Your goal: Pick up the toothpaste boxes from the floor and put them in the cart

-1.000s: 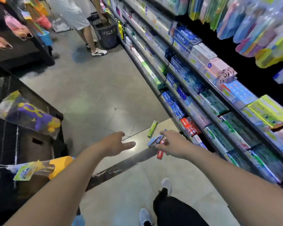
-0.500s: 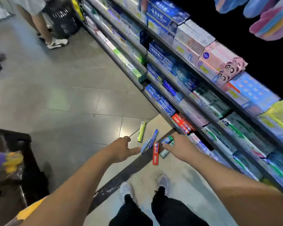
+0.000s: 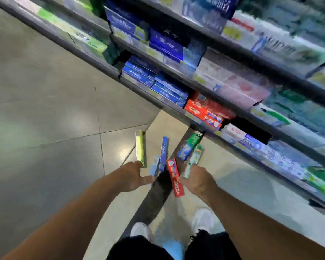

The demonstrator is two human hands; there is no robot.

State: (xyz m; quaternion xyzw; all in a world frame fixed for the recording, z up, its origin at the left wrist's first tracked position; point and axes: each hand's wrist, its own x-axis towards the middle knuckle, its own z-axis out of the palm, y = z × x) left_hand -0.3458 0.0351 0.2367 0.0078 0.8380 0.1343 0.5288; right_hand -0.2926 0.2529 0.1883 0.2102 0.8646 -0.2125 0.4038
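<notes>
Head view, looking down at the shop floor (image 3: 45,113) beside a stocked shelf unit (image 3: 223,102). Both bare forearms extend forward and downward from the lower corners, converging on a cluster of toothpaste boxes lying flat on the tiles. The left hand (image 3: 133,177) is seen from the back, palm down, with the thumb stretched toward the centre and the fingers loosely extended; its fingertips lie at the near end of the yellow-green box (image 3: 140,147), though contact cannot be confirmed, and it grips nothing. The right hand (image 3: 197,179) is likewise palm down, its fingers reaching to the near end of the pale green box (image 3: 193,160); motion blur prevents telling whether the fingers are spread or closing on it. Between the two hands lie the red box (image 3: 174,175) and the blue box (image 3: 163,153), the latter partly over a light blue box (image 3: 153,167). A green-and-blue box (image 3: 189,146) rests just beyond, near the shelf base. Two white shoes (image 3: 203,220) and dark trouser legs (image 3: 210,244) appear at the bottom edge.
</notes>
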